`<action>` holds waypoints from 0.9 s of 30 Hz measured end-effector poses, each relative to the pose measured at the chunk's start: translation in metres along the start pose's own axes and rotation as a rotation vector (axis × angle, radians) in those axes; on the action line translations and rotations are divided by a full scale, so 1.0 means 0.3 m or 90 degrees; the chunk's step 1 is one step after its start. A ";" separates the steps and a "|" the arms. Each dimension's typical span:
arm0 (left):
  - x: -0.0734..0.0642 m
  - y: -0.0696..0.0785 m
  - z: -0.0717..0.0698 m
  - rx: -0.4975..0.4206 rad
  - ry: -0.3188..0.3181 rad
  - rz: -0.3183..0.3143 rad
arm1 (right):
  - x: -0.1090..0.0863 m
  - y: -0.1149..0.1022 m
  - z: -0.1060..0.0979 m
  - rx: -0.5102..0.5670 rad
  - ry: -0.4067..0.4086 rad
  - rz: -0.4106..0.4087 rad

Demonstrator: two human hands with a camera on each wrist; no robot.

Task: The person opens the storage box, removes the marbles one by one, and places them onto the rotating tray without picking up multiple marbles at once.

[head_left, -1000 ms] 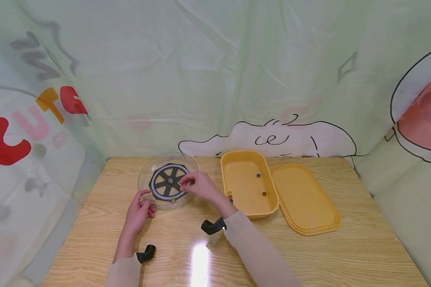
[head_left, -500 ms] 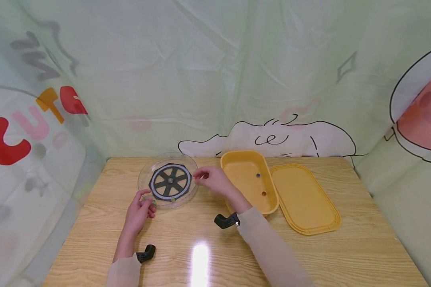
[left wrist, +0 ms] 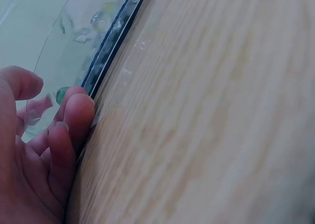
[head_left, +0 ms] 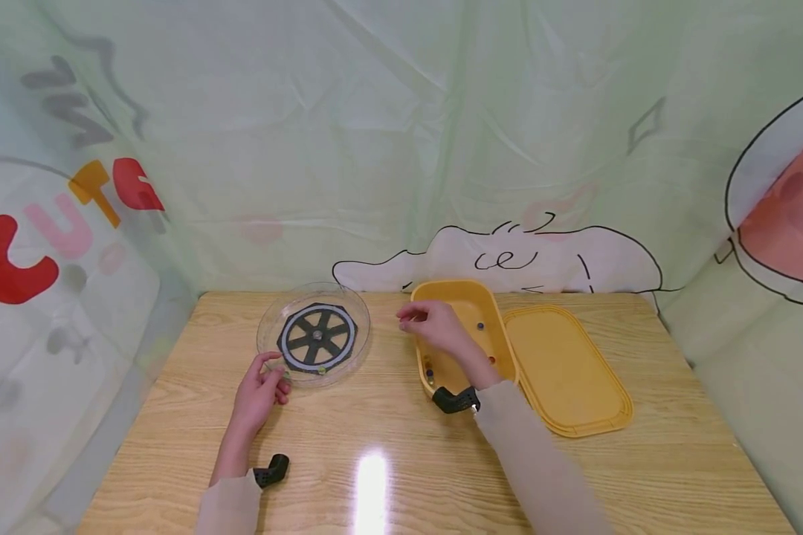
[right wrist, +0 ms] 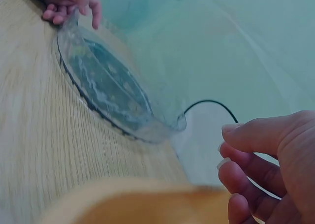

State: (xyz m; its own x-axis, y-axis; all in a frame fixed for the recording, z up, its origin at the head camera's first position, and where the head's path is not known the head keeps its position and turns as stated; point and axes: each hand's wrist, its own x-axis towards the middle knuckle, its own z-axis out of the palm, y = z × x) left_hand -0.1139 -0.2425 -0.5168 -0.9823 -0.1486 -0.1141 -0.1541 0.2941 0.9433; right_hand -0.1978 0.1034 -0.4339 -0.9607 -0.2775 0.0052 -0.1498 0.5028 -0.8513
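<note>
A clear round dish (head_left: 363,355) stands on the left of the table, with a black spoked wheel shape (head_left: 300,345) ringed in pale grey showing in it. My left hand (head_left: 257,394) pinches the near-left rim of this dish, the wall running between finger and thumb. Close to those fingertips lies a green marble (left wrist: 62,95), and a yellow-green marble (head_left: 322,370) sits at the wheel's near edge. My right hand (head_left: 438,327) hovers over the left side of a yellow tub (head_left: 465,288). Its fingers are loosely bent, and nothing shows between thumb and fingertips.
Inside the tub are several small marbles, among them a blue marble (head_left: 480,326) and a red one (head_left: 491,360). To its right a flat yellow lid (head_left: 569,371) lies on the wooden table (head_left: 321,461). A printed curtain (head_left: 388,148) hangs behind.
My right hand has left the dish's right side and moved right to the tub. My left hand and the dish have stayed in place.
</note>
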 end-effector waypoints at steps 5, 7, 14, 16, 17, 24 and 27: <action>0.003 -0.002 0.001 -0.008 -0.004 -0.006 | 0.002 0.057 -0.035 0.007 0.002 0.015; 0.003 -0.003 0.002 -0.010 -0.002 -0.007 | 0.001 0.075 -0.048 0.012 0.002 0.016; 0.002 -0.003 0.003 -0.011 -0.006 -0.001 | -0.004 0.133 -0.078 -0.014 0.002 0.031; 0.002 -0.004 0.001 -0.010 -0.004 -0.001 | -0.004 0.145 -0.082 -0.017 -0.007 0.039; 0.001 -0.003 0.000 -0.010 -0.002 0.000 | -0.004 0.151 -0.083 -0.017 -0.013 0.042; -0.008 0.015 -0.004 -0.015 -0.007 0.000 | -0.019 0.166 -0.087 -0.013 -0.058 0.065; -0.001 -0.002 -0.002 -0.018 -0.003 0.001 | -0.025 0.163 -0.089 -0.012 -0.075 0.070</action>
State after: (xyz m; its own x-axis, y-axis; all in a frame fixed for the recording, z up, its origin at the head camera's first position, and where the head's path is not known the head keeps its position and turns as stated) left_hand -0.1135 -0.2432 -0.5172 -0.9830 -0.1435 -0.1142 -0.1495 0.2672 0.9520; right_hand -0.2041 0.1519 -0.4616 -0.9377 -0.3131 -0.1507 -0.0500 0.5508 -0.8331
